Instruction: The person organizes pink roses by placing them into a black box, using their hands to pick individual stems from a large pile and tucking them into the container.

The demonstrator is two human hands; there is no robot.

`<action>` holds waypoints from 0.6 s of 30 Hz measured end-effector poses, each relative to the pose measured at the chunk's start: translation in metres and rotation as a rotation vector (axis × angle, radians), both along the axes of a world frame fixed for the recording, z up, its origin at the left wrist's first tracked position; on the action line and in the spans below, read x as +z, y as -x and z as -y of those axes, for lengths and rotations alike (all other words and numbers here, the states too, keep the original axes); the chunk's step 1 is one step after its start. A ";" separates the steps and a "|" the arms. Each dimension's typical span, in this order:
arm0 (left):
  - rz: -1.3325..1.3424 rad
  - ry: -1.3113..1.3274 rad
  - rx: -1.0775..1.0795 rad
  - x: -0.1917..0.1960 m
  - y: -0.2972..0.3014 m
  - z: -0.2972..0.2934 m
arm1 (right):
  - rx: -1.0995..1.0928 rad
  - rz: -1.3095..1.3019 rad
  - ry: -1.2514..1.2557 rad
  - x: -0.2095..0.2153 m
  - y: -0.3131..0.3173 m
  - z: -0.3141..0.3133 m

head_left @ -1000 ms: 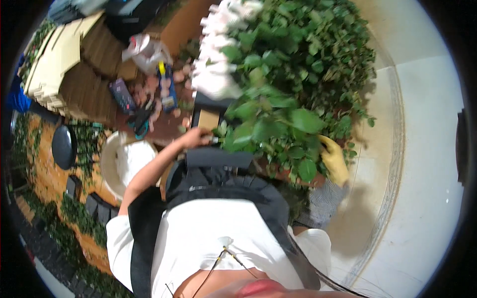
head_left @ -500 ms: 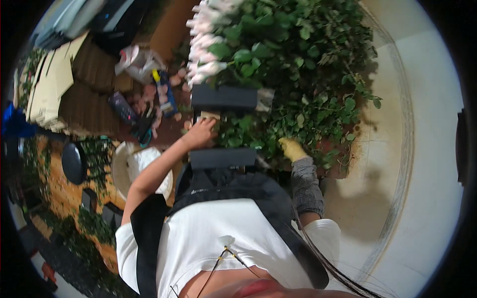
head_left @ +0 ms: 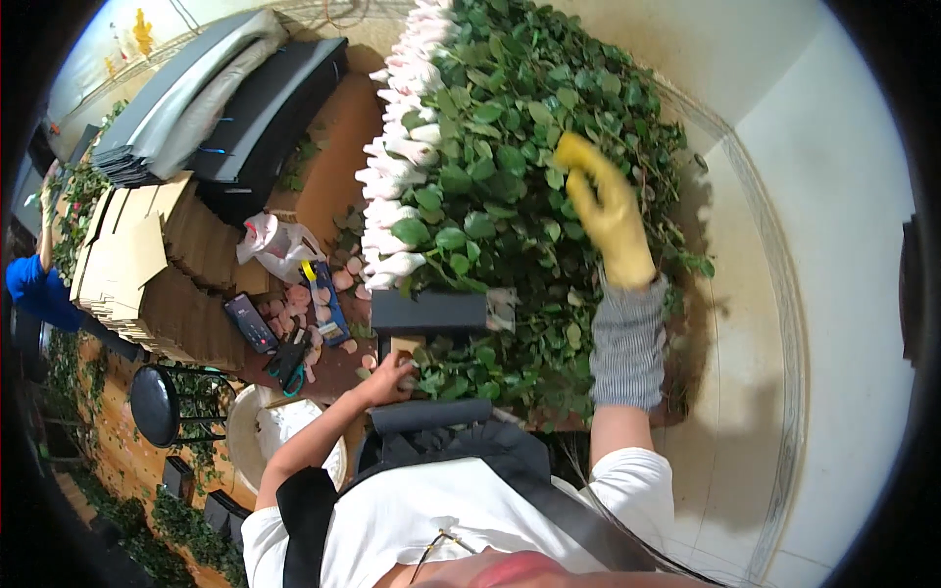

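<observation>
My bare left hand [head_left: 390,379] is at the near end of the work surface, fingers curled beside a small tan cardboard piece [head_left: 407,345]. Whatever those fingers hold, if anything, is hidden. In a yellow glove, my right hand [head_left: 610,211] is raised over a deep pile of leafy green stems [head_left: 529,127], thumb and fingers apart, nothing seen between them. The flower heads [head_left: 392,171], in pale pinkish-white sleeves, line the pile's left side. A black block-like piece [head_left: 428,312] stands just beyond my left hand, and a dark grey one [head_left: 431,415] lies nearer my body.
Left of the flowers lie scissors [head_left: 287,365], a phone [head_left: 251,323], a blue box [head_left: 328,309] and loose pink petals. Stacked cardboard [head_left: 147,255], a black stool [head_left: 155,405] and a white tub [head_left: 245,441] stand farther left. A wall [head_left: 833,196] runs along the right.
My right hand has moved forward from the near stems to over the middle of the pile. My left hand stays by the cardboard piece. The view has shifted, showing more of the far side.
</observation>
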State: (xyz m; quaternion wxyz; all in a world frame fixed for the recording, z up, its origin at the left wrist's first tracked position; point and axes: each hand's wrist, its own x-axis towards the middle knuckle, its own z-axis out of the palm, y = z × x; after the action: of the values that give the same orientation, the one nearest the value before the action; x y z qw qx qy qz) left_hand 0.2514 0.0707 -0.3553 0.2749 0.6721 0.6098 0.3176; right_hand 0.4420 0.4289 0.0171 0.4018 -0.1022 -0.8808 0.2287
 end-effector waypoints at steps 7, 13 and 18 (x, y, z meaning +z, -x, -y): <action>-0.083 -0.002 -0.201 -0.003 0.010 -0.008 | -0.861 0.678 -0.181 0.019 0.105 -0.148; -0.008 -0.121 -0.168 -0.020 0.007 -0.006 | -0.932 -0.019 -1.137 0.085 0.017 -0.098; 0.064 -0.110 -0.107 -0.015 0.004 -0.003 | -0.937 0.232 -0.639 0.074 -0.106 -0.083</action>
State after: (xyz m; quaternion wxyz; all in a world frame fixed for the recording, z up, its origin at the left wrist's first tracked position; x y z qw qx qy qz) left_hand 0.2474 0.0741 -0.3706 0.2735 0.7072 0.5455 0.3571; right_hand 0.5478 0.5121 0.0911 0.3717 -0.3792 -0.8054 -0.2635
